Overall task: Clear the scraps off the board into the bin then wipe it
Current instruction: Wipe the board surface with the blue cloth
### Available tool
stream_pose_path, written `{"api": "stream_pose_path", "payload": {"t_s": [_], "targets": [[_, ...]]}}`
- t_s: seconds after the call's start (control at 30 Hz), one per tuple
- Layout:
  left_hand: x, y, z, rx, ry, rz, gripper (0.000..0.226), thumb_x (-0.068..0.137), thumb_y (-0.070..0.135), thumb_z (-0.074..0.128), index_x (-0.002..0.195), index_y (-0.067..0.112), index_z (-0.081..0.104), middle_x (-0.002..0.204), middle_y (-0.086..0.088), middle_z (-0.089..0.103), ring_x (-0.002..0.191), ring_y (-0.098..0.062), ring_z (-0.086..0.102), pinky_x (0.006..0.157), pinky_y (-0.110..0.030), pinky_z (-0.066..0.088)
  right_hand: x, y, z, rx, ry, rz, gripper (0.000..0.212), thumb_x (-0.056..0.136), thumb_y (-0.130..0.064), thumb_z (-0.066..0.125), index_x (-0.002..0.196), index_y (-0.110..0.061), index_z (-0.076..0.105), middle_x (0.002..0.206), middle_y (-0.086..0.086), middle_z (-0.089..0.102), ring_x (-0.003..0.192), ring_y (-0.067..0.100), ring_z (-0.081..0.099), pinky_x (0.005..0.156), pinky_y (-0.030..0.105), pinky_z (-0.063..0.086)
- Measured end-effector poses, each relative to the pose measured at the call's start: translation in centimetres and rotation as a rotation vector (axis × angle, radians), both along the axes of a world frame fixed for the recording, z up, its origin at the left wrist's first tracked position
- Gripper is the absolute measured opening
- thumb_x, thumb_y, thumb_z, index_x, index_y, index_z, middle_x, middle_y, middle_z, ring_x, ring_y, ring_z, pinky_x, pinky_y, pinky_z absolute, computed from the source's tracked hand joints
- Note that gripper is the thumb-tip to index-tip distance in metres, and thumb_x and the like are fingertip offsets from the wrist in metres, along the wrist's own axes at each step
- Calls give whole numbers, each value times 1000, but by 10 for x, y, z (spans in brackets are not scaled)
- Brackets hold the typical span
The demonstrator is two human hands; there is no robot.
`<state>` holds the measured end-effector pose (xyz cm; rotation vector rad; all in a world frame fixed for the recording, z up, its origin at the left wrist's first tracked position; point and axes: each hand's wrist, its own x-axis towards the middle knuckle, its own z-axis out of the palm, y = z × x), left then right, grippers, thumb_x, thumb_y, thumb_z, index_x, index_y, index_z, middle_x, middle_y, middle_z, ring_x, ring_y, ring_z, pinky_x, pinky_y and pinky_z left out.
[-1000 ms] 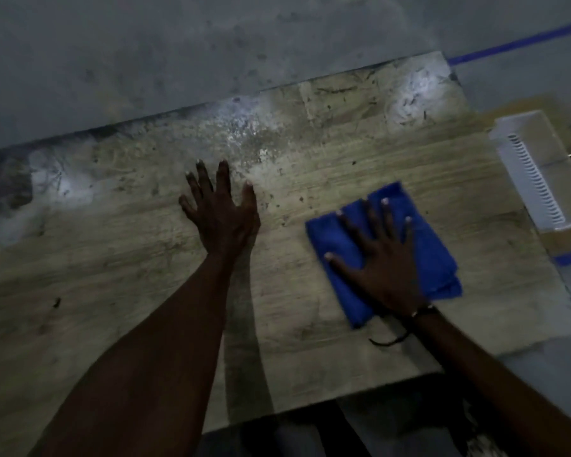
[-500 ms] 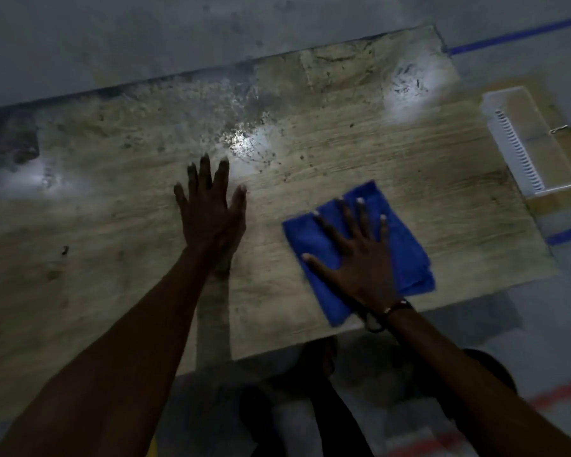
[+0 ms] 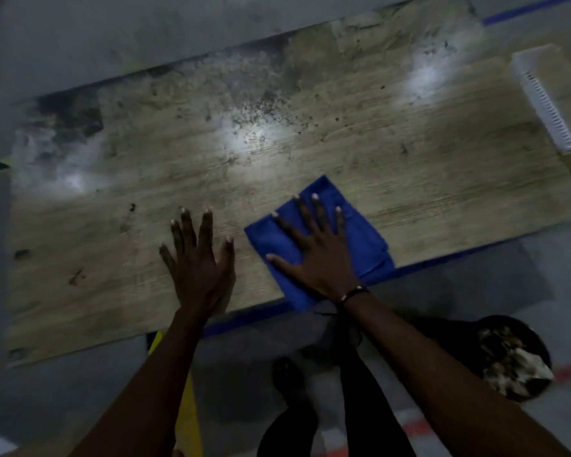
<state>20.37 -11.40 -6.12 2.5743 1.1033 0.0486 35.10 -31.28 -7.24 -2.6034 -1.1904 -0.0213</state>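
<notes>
Left hand (image 3: 198, 265) flat, fingers straight and spread, palm down on the board (image 3: 409, 166) at lower centre, holding nothing. Right hand (image 3: 314, 252) just beside it, fingers splayed, pressing a folded blue cloth (image 3: 360, 239) at the board's near edge. Dark specks (image 3: 264, 110) scattered across upper centre. Black bin (image 3: 511, 357) holding scraps at lower right. White slotted tray (image 3: 548, 103) at the right edge.

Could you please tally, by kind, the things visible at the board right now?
Hands: 2, left hand, right hand
Blue cloth: 1
Wooden board: 1
White tray: 1
Bin with scraps: 1
Total: 6
</notes>
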Motion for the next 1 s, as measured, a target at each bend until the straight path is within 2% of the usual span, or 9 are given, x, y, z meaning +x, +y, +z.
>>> {"api": "stream_pose_path", "payload": {"t_s": [0.1,0.17,0.27,0.43,0.53,0.6,0.7,0.83,1.0], "targets": [[-3,-2,-1,10,-21,-1,68,103,63,33,164,42,10,175,3,-8,161,-24,-6,124,-67,2,31,-48,-6,-63,-51,-171,82,90,-86,39,161,-46,27,174,2,15,162,31,5,125,65,8],[-1,-3,-1,8,-28,7,68,103,61,34,164,40,13,175,1,-5,161,-25,-5,124,-67,3,61,-67,-4,-95,12,-314,84,89,-89,34,161,-50,19,175,0,7,162,29,1,125,66,7],[-2,-1,-4,23,-24,4,71,101,62,32,165,39,14,175,0,-4,161,-26,-5,124,-66,2,75,-39,1,-62,104,-430,85,89,-90,32,161,-53,10,176,2,-1,161,31,-4,124,69,2],[-2,1,-8,32,-17,1,71,101,62,32,165,38,12,175,1,-8,161,-26,-6,125,-65,1,15,62,-7,-51,3,-178,85,90,-88,33,162,-46,23,175,5,10,161,33,1,125,65,3],[-2,5,-11,-2,-11,-19,72,100,65,28,165,41,7,174,3,-14,160,-24,-12,124,-64,-3,2,54,-7,-38,-1,-35,84,89,-89,33,161,-48,22,175,0,9,162,28,-2,126,63,2],[2,14,-12,-14,-12,-39,72,101,66,25,165,41,5,174,2,-15,160,-24,-14,125,-63,-6,27,37,-9,-42,-16,-77,84,88,-91,28,161,-51,21,175,-2,9,162,27,-1,126,63,3],[23,41,-9,-33,-41,-81,72,102,69,23,165,40,4,174,1,-15,160,-24,-16,125,-60,-10,85,25,-3,-65,43,-287,86,85,-94,26,160,-53,19,175,-2,8,162,27,0,126,64,2],[71,94,-9,-4,-32,-127,73,101,70,20,165,39,3,174,-1,-12,160,-26,-12,126,-59,-7,128,71,3,-57,156,-452,88,87,-93,24,162,-49,14,175,3,0,161,31,-7,124,66,-5],[136,150,-4,-9,-8,-55,72,103,66,21,166,32,8,174,-5,-8,160,-29,-9,127,-60,-4,97,146,-10,-31,63,-135,88,86,-91,26,162,-48,21,175,3,6,161,31,-4,125,64,-3]]}}
